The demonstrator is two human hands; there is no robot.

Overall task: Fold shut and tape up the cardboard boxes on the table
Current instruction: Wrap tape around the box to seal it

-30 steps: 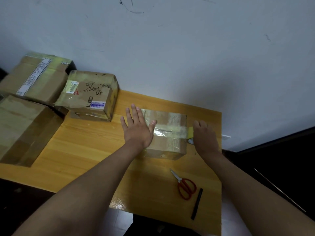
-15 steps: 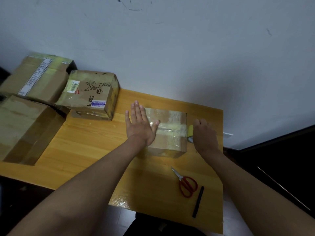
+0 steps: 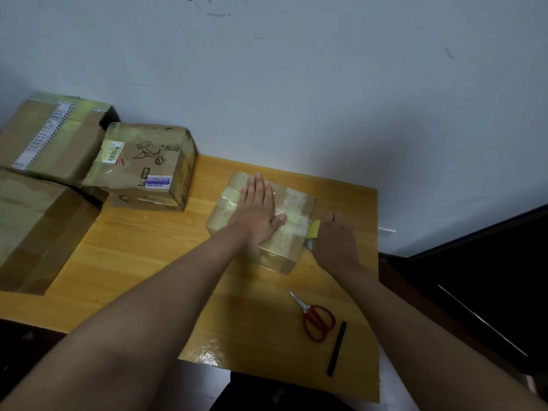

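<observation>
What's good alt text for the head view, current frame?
A person's left hand presses flat on a small taped cardboard box on a wooden table, while the right hand holds a yellow tape roll at its right edge. Red scissors lie nearer.

Bare bench (image 3: 154, 256) lies open between the taped box (image 3: 292, 203) under the hands and the printed box (image 3: 148, 167) to its left. Red-handled scissors (image 3: 315, 320) and a black pen (image 3: 336, 348) block the near right corner; stacked boxes (image 3: 38, 185) crowd the left end.
</observation>
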